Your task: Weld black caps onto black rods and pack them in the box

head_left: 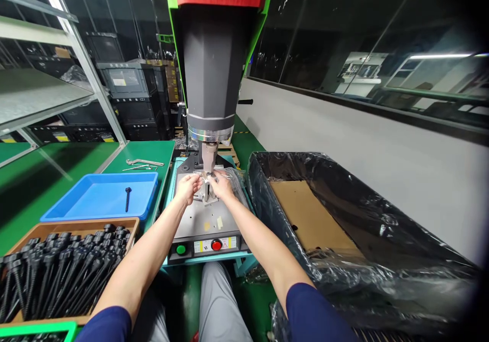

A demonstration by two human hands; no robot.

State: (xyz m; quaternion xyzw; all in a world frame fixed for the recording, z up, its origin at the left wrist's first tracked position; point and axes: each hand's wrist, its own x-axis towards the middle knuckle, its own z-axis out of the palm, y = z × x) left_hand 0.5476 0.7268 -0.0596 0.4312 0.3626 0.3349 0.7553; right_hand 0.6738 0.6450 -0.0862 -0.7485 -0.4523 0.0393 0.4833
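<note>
Both my hands reach forward to the small metal fixture [205, 193] on the press machine's grey base plate [198, 218], right under the machine's horn [209, 154]. My left hand [187, 187] is closed in a pinch at the fixture's left side. My right hand [220, 184] is pinched at its right side, on a clear plastic bag [231, 180] that lies across the fixture. What sits inside the bag is too small to make out.
A green button [181, 249] and a red button [216, 244] sit on the machine's front panel. At left are a blue tray [101, 196] with one black screw [127, 198], and a brown tray of several black parts [61, 270]. A plastic-lined cardboard box [324, 219] stands at right.
</note>
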